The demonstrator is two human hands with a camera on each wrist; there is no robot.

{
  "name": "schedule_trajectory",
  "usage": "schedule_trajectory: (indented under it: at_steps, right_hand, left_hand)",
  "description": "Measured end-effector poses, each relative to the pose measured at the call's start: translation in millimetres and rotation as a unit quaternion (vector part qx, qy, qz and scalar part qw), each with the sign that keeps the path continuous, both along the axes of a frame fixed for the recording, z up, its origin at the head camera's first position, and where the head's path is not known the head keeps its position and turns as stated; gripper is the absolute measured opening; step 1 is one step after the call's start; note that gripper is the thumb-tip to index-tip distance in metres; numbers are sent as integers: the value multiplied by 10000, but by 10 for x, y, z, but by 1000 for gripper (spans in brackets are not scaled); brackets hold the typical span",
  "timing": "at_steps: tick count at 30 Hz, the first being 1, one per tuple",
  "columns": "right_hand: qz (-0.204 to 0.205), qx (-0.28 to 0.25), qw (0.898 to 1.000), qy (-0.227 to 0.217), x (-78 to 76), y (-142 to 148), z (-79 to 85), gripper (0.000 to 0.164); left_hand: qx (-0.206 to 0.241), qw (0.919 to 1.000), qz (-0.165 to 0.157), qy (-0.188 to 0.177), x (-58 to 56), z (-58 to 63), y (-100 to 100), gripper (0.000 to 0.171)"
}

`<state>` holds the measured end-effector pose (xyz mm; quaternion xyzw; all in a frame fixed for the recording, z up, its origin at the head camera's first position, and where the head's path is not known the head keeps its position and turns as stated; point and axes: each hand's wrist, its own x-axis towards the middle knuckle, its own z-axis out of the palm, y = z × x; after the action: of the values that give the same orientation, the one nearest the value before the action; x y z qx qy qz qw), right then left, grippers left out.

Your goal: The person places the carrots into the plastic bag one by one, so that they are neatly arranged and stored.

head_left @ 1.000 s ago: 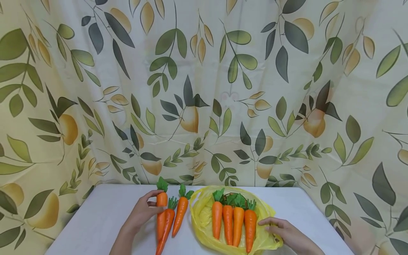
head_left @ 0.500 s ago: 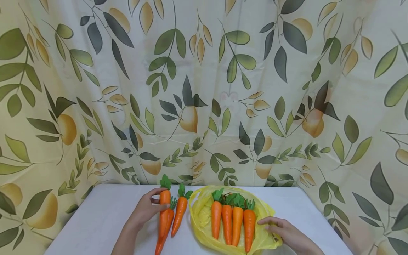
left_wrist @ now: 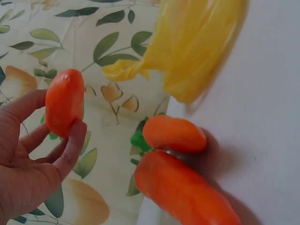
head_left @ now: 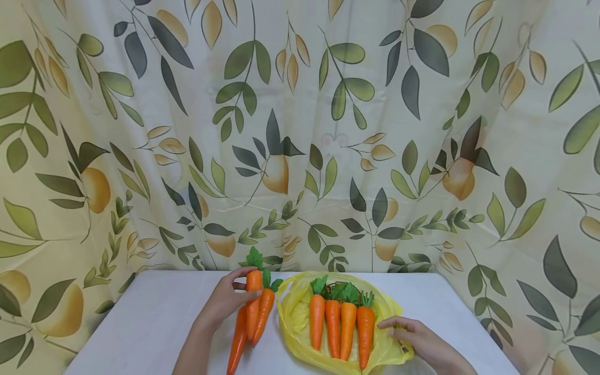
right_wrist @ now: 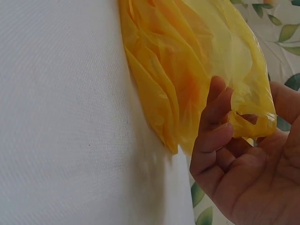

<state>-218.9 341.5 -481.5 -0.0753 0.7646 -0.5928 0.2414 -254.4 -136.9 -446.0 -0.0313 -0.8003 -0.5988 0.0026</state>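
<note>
My left hand (head_left: pixel 228 298) grips an orange carrot (head_left: pixel 253 297) with leafy green tops near its upper end. In the left wrist view that carrot (left_wrist: pixel 65 103) is pinched between thumb and fingers, held up off the table. Two more carrots lie below it: one slanting carrot (head_left: pixel 265 315) just right of it and another carrot (head_left: pixel 238 341) partly hidden behind it. My right hand (head_left: pixel 422 341) holds the edge of a yellow plastic bag (head_left: pixel 300 338), its fingers curled round the film in the right wrist view. Several carrots (head_left: pixel 348 330) lie side by side on the bag.
A white table (head_left: pixel 154 323) carries everything. Behind it hangs a curtain (head_left: pixel 300 130) printed with leaves and fruit. The left edge of the bag lies close beside the slanting carrot's leaves.
My left hand has lifted its carrot and carried it to the right, across the lower carrot toward the slanting one. My right hand stays at the bag's edge.
</note>
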Motion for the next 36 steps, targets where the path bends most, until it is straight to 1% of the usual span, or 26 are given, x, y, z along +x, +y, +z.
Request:
schedule_trajectory:
  at_steps: [6,9,17,26,31,34,36]
  right_hand:
    - [-19,27,10000,5,15,0,26,33]
    - [-36,68,10000,19,20,0,34,33]
    - [9,26,10000,42,1,3,20,34]
    - [109,-151,9998,21,9,25,-19,33]
    - [105,-199,9997,-8,-2,29,-20,33]
    - [128,-212,9997,-11,0,27,-11,34]
    - [146,-208,9997,1,0,27,-7,34]
  left_hand:
    - [306,9990,-299,105,-13,48,117,60]
    - [418,9983,-366,163,-17,73,166,60]
    - [533,9971,-508,181,-35,115,303,58]
    - [634,9952,-720,195,-3,165,460,59]
    - [756,9927,-909,234,-8,153,524,60]
    - [751,9921,-973,250,-18,129,567,59]
    - [825,9906,-1064,250,-24,112,605,60]
